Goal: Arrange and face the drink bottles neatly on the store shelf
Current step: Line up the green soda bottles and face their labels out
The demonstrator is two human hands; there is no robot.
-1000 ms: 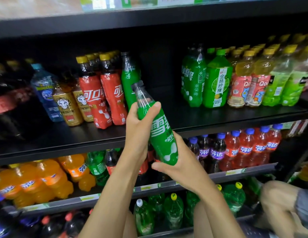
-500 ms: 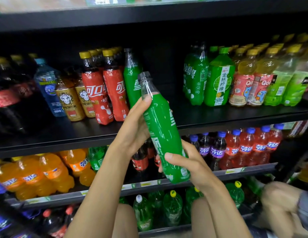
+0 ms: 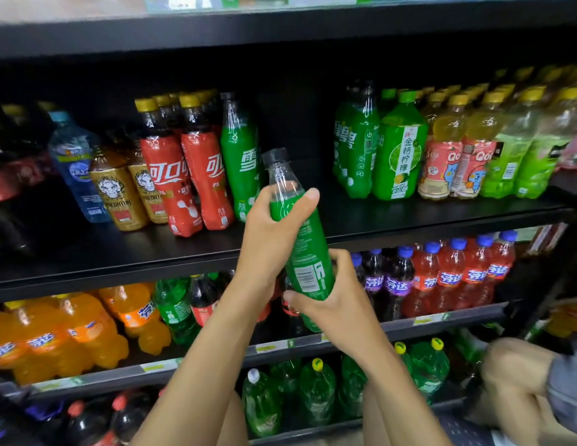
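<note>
On the left half of the shelf (image 3: 87,249) stand the red cola bottles (image 3: 166,181). Just beside them on the right stands a green soda bottle (image 3: 240,156), upright, with its logo to the front. A little to the right, the left hand (image 3: 271,233) grips the upper part of the held green bottle (image 3: 308,249), with fingers and thumb curled round it below the neck. This bottle is in the air in front of the shelf's front edge. It is tilted, with the cap leaning left, and the barcode side of its label looks toward the camera. The right hand (image 3: 338,304) holds its lower end, fingers wrapped round the base. Further right the board is bare up to the next green bottles (image 3: 356,149).

I judge that the step in hand is facing this bottle. The next move calls for about half a turn, so that the logo looks outward. The bottle then has to go down upright in the bare place, in line with its green neighbour, without knocking it.
</note>
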